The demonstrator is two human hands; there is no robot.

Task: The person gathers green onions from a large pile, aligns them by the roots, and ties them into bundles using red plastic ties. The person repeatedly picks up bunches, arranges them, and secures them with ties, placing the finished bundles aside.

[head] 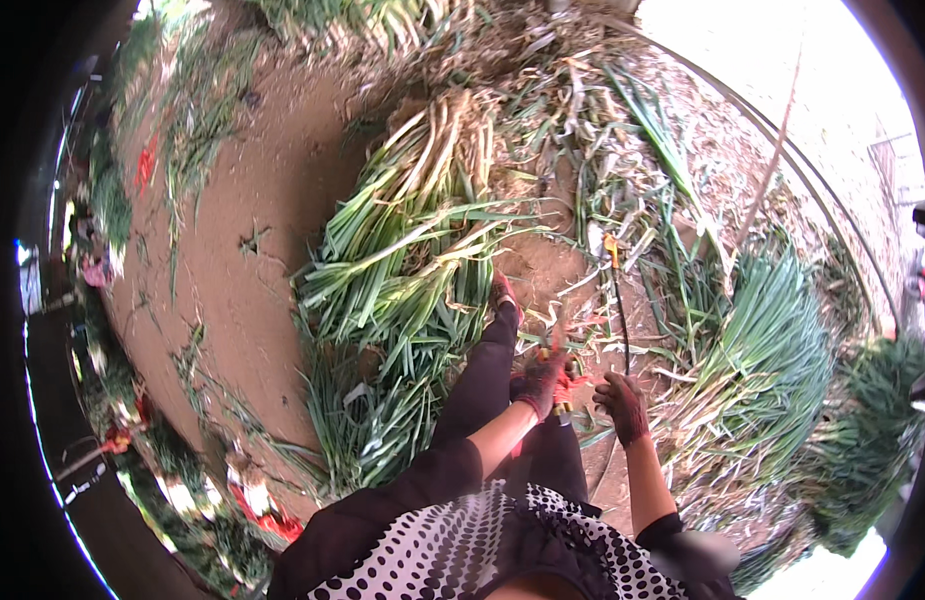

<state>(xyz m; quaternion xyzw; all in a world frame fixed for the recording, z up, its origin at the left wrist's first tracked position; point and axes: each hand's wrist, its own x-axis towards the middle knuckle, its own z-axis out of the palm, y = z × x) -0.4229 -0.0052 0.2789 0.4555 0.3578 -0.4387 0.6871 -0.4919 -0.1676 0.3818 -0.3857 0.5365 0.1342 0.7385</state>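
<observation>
My left hand [541, 382], in a dark red work glove, is over my lap among red strips [567, 386] and brass-coloured fittings [562, 411]. It is blurred, and its grip is hidden. To its right is my right hand [623, 405], gloved alike, with fingers curled. A black hose [620, 315] runs from an orange fitting [611, 247] on the ground to this hand. Whether the hand grips the hose or only overlaps it cannot be told. A large heap of green onions [402, 255] lies beyond my left leg, leafy ends towards me.
On the right lies another pile of green onions [770, 352]. Peelings and loose leaves [605, 142] litter the ground ahead. Brown soil [260, 202] stretches to the left. Bundles with red ties [271, 517] are at lower left. My red shoe [507, 292] touches the large heap's edge.
</observation>
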